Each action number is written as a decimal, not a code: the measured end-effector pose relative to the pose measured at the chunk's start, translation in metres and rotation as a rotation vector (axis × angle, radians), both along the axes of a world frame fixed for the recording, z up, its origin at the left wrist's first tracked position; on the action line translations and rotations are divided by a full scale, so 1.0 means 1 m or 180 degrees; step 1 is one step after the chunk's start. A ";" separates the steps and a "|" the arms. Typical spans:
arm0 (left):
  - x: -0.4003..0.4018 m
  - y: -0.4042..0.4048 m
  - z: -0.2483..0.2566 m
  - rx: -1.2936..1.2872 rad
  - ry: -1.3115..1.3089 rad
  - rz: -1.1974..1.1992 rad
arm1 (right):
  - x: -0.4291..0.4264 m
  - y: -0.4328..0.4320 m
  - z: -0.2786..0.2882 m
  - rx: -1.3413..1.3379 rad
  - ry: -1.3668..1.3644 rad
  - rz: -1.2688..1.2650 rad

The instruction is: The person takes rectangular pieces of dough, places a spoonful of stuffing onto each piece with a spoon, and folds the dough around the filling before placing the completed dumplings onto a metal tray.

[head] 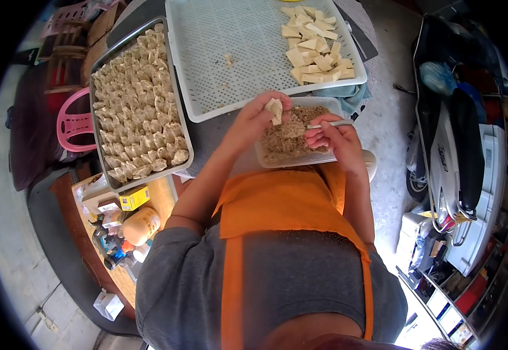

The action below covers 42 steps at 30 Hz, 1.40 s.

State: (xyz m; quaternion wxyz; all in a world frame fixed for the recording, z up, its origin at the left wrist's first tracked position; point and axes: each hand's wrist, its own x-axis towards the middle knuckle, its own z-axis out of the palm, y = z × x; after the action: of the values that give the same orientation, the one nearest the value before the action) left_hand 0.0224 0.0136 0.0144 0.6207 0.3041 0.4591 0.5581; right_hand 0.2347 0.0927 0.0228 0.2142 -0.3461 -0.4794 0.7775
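My left hand (256, 116) grips a pale tofu-like piece (275, 111) between thumb and fingers, above the left rim of a clear plastic tub (337, 105). Brown crumbly filling (286, 142) lies in that tub. Over its right side, my right hand (337, 142) is closed around a thin metal utensil (343, 123); whether its end is a spoon or a blade is unclear. Beyond the tub, cut pale pieces (319, 43) are heaped at the right of a white perforated tray (236, 52). Rows of filled pieces (138, 109) fill a metal tray (189, 153) at the left.
Small crumbs (228, 60) lie on the perforated tray. A teal cloth (345, 94) sits beneath its near right corner. To the left are a pink plastic chair (68, 118) and a wooden table (122, 280) with boxes and bottles. Cluttered shelving (468, 297) stands at the right.
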 end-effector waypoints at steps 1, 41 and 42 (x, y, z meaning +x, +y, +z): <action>0.003 0.002 -0.002 0.0007 -0.0006 -0.0003 | 0.003 -0.001 0.004 0.0007 -0.0006 -0.0003; 0.041 0.007 -0.009 -0.0333 -0.0317 -0.0162 | 0.011 -0.025 0.022 0.1099 -0.0135 -0.1596; 0.043 0.007 -0.006 -0.0551 -0.0294 -0.0058 | 0.008 -0.026 0.022 0.1103 -0.0144 -0.1597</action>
State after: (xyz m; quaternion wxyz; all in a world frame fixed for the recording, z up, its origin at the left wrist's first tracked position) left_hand 0.0651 0.0210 0.0086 0.6702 0.2274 0.4737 0.5241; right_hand 0.2432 0.0664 0.0452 0.4447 -0.4293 -0.5091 0.5990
